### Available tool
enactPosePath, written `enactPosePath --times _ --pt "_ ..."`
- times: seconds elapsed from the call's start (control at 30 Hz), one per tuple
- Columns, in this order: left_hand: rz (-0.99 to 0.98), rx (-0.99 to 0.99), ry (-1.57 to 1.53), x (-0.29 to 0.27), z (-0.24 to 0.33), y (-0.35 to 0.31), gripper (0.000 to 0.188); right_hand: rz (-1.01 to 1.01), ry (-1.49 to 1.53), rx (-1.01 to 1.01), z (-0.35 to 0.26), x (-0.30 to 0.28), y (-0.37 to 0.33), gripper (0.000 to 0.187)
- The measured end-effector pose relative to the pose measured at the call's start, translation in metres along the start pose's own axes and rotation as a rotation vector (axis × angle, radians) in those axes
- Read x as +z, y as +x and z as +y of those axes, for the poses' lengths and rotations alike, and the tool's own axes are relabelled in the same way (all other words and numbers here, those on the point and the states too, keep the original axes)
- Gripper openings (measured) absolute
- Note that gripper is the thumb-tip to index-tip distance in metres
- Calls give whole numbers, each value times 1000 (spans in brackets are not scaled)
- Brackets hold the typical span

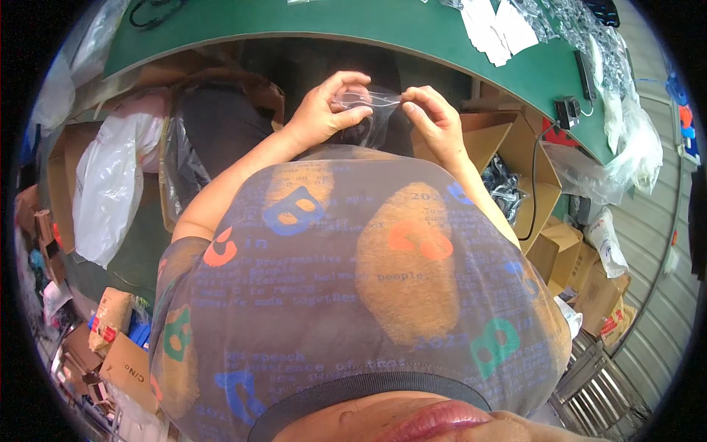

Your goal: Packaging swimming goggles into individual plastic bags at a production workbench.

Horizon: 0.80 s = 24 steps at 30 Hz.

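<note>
My left hand and my right hand meet in front of my chest, below the edge of the green table. Between them they hold a small clear plastic bag by its upper edge. The left fingers pinch its left side, the right fingers pinch its right corner. The bag hangs down between the hands. What is inside the bag is too faint to tell.
An open cardboard box with dark metal parts stands at my right. A lined box and a white plastic bag are at my left. More clear bags and white packets lie on the table's right side.
</note>
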<state>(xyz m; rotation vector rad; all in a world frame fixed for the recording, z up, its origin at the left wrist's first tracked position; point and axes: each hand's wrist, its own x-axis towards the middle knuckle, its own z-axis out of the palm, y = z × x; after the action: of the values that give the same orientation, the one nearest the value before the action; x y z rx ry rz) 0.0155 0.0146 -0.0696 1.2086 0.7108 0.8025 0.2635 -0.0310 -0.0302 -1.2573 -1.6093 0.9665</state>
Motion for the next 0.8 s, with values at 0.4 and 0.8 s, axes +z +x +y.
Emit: enactPosePath --times 0.4,0.8 --pt "-17 59 21 0 -2 3 70 -87 -33 -74 5 -1 10 13" --pt "15 46 -67 -4 -6 3 71 -93 288 189 14 14 3 9"
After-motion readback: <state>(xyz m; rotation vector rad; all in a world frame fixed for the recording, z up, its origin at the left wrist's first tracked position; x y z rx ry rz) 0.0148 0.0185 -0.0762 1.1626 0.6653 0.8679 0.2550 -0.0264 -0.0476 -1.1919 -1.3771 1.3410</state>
